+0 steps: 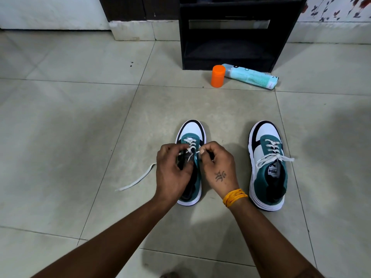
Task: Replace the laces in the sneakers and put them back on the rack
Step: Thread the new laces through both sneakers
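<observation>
Two teal, white and black sneakers stand on the tiled floor, toes pointing away from me. The left sneaker is partly laced with a white lace. My left hand grips its left side by the eyelets. My right hand pinches the lace's tip at an eyelet on the shoe's right side. The lace's other end trails loose across the floor to the left. The right sneaker is fully laced, with a tied bow, and nobody touches it.
A black shoe rack stands against the far wall. In front of it an orange cap stands upright beside a light-blue bottle lying on its side. White wall skirting runs to the left.
</observation>
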{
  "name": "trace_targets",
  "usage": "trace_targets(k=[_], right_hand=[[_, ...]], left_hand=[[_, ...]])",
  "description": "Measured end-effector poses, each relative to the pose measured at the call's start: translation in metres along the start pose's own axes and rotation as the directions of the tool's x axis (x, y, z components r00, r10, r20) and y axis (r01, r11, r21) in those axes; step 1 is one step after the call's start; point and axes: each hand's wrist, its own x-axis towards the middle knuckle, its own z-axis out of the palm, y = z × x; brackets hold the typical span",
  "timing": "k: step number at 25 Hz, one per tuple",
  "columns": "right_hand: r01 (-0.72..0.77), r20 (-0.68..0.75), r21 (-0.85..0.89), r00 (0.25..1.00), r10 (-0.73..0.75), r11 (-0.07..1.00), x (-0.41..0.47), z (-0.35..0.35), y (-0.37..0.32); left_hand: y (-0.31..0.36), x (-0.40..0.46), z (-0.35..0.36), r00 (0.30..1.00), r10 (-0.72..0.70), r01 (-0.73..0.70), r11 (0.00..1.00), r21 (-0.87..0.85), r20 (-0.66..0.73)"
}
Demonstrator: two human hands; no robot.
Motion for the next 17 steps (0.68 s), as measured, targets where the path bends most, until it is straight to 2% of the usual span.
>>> trace_targets(k=[3, 5, 7, 9, 11, 13, 15, 17], right_hand=[[-0.181, -0.066, 0.068, 0.98, 0.186, 0.981, 0.0, 0.001, 0.016], [-0.315, -0.1, 0.019, 0.944, 0.316, 0.949, 0.0, -0.002, 0.026], [-0.353, -0.134, -0.095, 0.931, 0.339, 0.931, -0.001, -0.007, 0.028], [-0.204, -0.13, -0.195, 0.975, 0.181, 0.959, -0.003, -0.013, 0.022], [0.048, 0.016, -0.277, 0.999, -0.046, 0.96, -0.005, -0.015, 0.007], [0.204, 0.136, -0.312, 0.976, -0.168, 0.928, -0.005, -0.01, -0.002], [0.173, 0.099, -0.37, 0.984, -0.147, 0.913, -0.004, -0.009, 0.004], [-0.015, 0.008, -0.501, 1.0, 0.023, 0.866, -0.002, -0.017, 0.017]], left_hand=[[-0.009, -0.014, -0.009, 0.999, 0.027, -0.026, 0.998, 0.05, -0.021], [-0.013, -0.019, -0.012, 1.0, 0.004, -0.002, 0.997, 0.072, -0.024], [-0.012, -0.02, -0.012, 0.998, -0.059, 0.06, 0.997, 0.046, -0.017], [-0.011, -0.02, -0.011, 0.998, -0.067, 0.067, 0.997, 0.033, -0.013], [-0.013, -0.02, -0.01, 0.999, -0.052, 0.053, 0.998, 0.035, -0.012], [-0.016, -0.02, -0.01, 0.999, -0.032, 0.033, 0.999, 0.032, -0.015], [-0.018, -0.02, -0.01, 1.0, -0.012, 0.013, 1.0, 0.015, -0.018], [-0.019, -0.021, -0.01, 1.0, -0.017, 0.017, 1.0, -0.001, -0.022]])
